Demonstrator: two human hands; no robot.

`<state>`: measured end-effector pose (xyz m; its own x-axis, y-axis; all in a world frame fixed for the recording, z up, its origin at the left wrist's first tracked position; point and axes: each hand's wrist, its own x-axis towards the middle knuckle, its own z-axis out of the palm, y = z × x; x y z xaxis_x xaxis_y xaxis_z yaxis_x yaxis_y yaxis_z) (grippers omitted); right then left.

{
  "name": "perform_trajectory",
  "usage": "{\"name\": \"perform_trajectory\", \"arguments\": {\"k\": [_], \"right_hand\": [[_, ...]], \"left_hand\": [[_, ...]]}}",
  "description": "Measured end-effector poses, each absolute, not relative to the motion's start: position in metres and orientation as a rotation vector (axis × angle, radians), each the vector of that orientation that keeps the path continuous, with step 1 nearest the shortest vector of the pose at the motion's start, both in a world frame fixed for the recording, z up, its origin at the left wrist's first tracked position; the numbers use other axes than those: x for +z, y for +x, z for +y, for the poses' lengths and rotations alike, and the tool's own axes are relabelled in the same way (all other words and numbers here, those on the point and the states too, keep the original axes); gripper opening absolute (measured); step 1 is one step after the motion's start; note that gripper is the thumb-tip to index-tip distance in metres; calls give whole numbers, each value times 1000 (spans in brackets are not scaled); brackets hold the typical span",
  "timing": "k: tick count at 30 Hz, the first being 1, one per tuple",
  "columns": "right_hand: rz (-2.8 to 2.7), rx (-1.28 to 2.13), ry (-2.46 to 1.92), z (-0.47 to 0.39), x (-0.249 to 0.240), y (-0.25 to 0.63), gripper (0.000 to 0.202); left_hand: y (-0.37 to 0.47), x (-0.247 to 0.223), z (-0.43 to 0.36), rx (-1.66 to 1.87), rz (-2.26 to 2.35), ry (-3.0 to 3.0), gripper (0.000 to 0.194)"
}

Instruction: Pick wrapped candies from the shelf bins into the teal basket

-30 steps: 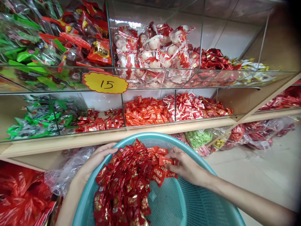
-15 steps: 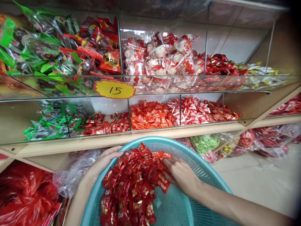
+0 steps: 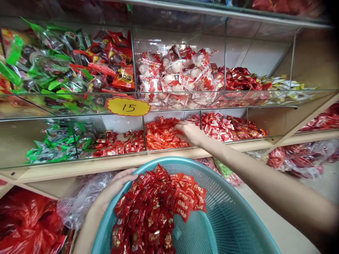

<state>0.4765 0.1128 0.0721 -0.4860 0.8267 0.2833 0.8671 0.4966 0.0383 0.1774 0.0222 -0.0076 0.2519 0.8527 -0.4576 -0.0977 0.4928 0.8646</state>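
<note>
A teal mesh basket (image 3: 217,197) holds a pile of dark red wrapped candies (image 3: 148,211), with brighter orange-red ones (image 3: 185,197) on the pile's right side. My left hand (image 3: 116,185) grips the basket's upper left rim. My right hand (image 3: 190,132) is over the lower shelf bin of orange-red candies (image 3: 161,134). Its fingers are bent down at the right part of that heap; the fingertips are partly hidden, and I cannot make out whether they hold any candy.
Glass dividers split the shelves. Green-wrapped candies (image 3: 58,141) lie lower left, red-and-white ones (image 3: 219,125) right of my hand. A yellow tag (image 3: 128,106) reads 15. A red plastic bag (image 3: 26,218) and a clear bag (image 3: 84,201) sit below the shelf.
My right hand has moved up from the basket to the shelf bin. More orange-red candies show in the basket, where that hand was. My left hand has stayed on the rim.
</note>
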Motion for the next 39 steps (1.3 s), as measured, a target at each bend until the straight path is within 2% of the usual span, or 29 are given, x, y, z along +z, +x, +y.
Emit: {"name": "perform_trajectory", "arguments": {"k": [7,15,23,26,31,39], "right_hand": [[-2584,-332,-1574,133,59,467,20],[-2533,-143,-1661,132,68,466,21],[-2336,14,-1361,66,92,495,16],[-2350,186,-1269,29,76,495,18],[-2552,387,-1250,-4,18,484,18],[-2656,297,-1410,-7,-27,474,13]], "left_hand": [[183,-1,21,771,1199,814,36],[181,-2,22,761,1195,816,32],[180,-2,22,771,1289,843,37],[181,-1,20,809,1343,845,38],[181,-2,19,811,1335,801,38],[178,-9,22,777,1152,812,37]]}}
